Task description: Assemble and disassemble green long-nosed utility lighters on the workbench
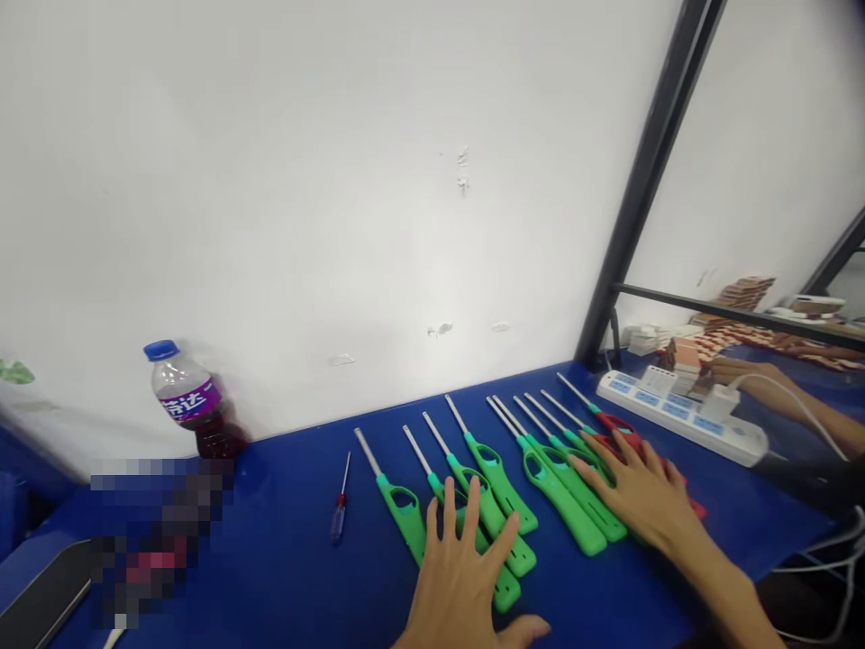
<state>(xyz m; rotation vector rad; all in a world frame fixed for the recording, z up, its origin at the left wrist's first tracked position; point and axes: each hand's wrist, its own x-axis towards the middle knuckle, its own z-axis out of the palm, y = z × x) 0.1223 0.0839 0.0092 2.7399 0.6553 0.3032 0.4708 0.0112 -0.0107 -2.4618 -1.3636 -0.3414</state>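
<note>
- At six o'clock in the head view, the left hand [456, 572] is released, fingers spread over green lighters [508, 498].
- Toward four o'clock, the right hand [639, 487], also unclenched, spreads over green and red lighters [616, 424].
- At seven o'clock lies a screwdriver [339, 518]; nearer nine, a bottle [189, 401].
- Between three and four: a power strip [682, 416].

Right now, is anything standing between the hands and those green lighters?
Nothing visible does. The left hand is spread over some green lighters, and the right hand reaches across others. The screwdriver and bottle are off to the left, outside that path. What lies under the palms is hidden.
</note>
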